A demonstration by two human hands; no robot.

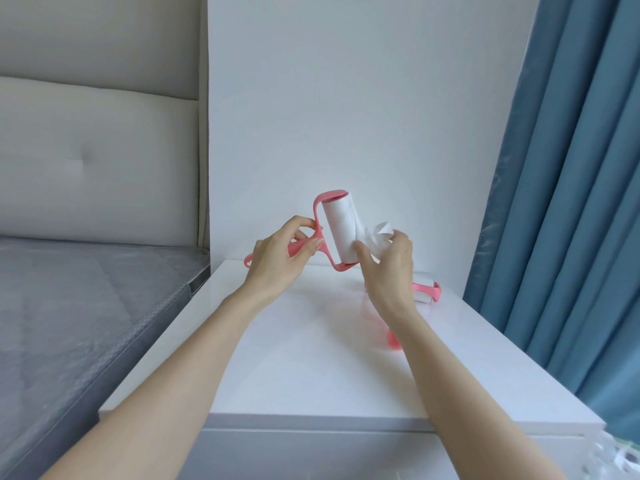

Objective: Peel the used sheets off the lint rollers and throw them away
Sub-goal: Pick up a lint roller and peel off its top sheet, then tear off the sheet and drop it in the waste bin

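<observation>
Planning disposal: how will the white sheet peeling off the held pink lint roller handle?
The white peeled sheet crumples in the right hand, so probably floppy and light. Coming off the pink lint roller, it may cling to that hand.

**Bedside corner, soft even light**

A plain white wall (346, 98) backs a glossy white cabinet (277, 358). To the left, a padded beige headboard (86, 150) rises over a grey mattress (69, 306). A blue curtain (571, 168) hangs on the right, and something pale at its foot, perhaps plastic, is blurred.

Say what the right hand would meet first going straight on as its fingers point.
Likely the white roll of the held lint roller, right beside its thumb; the right hand pinches the loose sheet. Depth is unclear.
</observation>
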